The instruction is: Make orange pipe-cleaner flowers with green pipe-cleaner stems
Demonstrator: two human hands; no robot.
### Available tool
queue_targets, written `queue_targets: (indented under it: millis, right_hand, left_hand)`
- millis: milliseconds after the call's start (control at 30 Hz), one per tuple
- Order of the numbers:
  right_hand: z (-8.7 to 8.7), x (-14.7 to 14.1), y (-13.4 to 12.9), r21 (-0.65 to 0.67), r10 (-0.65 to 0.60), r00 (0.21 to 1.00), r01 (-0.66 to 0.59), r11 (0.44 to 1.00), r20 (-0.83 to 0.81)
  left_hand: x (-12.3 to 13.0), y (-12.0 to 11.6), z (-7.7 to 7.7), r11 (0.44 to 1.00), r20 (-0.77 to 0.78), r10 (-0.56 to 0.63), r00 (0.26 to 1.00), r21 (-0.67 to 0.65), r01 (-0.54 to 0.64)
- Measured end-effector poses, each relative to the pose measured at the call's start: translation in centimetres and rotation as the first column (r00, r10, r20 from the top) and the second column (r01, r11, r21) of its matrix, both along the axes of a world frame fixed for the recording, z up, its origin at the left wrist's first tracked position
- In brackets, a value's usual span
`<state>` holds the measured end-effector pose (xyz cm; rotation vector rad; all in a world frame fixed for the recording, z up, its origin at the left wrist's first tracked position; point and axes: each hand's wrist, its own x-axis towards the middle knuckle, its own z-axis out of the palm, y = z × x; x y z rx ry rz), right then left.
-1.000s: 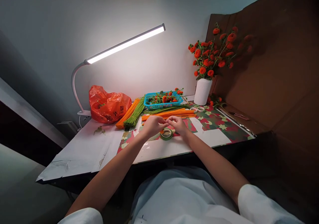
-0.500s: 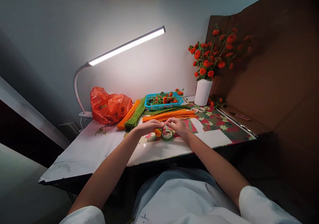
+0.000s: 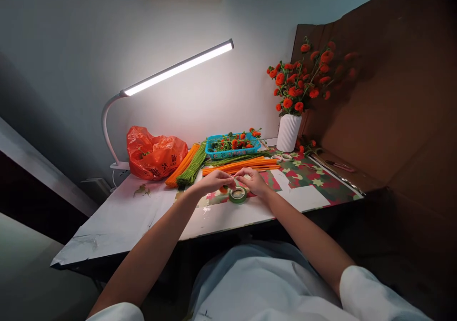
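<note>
My left hand (image 3: pixel 215 182) and my right hand (image 3: pixel 252 180) meet fingertip to fingertip above the table's front part, both pinched. Under the left fingers shows a small orange flower (image 3: pixel 223 189), mostly covered by them. What the right fingertips pinch is too small to make out. Just below the hands a roll of green tape (image 3: pixel 237 195) lies on the table. Behind them lie orange stems (image 3: pixel 262 163), with a blue basket (image 3: pixel 233 155) of orange flowers farther back.
Left of the basket are a green stem bundle (image 3: pixel 193 168), another orange bundle (image 3: pixel 181 167) and a red plastic bag (image 3: pixel 155 154). A lamp (image 3: pixel 178 68) reaches over the table (image 3: pixel 124 216). At the right stands a white vase (image 3: pixel 288 134) of orange flowers beside brown cardboard (image 3: pixel 357 102).
The orange flower has moved under my left fingers and is more hidden. The tape roll shows more fully beneath the hands. The whole view has shifted slightly.
</note>
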<state>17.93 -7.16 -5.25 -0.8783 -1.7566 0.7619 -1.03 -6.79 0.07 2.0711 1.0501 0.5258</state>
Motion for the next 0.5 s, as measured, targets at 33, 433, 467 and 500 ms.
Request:
queue_targets:
  millis: [33,433,467,500]
  right_hand:
    - [0.1,0.0,-0.1,0.003,0.003,1.000,-0.003,1.000,0.006]
    - [-0.4,0.0,0.0,0.017,-0.061,0.996,0.060,0.998,0.064]
    - [-0.3,0.0,0.0,0.029,-0.052,0.996,0.050,0.998,0.070]
    - [-0.2,0.0,-0.1,0.041,-0.041,0.996,0.038,0.998,0.076]
  left_hand:
    - [-0.2,0.1,-0.1,0.999,0.001,-0.029,1.000,-0.021,0.029]
    - [0.7,-0.7,0.2,0.977,-0.018,0.140,0.990,0.163,-0.136]
    - [0.5,-0.5,0.2,0.987,-0.034,0.109,0.993,0.125,-0.104]
    - [0.3,-0.3,0.2,0.994,-0.047,0.074,0.996,0.084,-0.070]
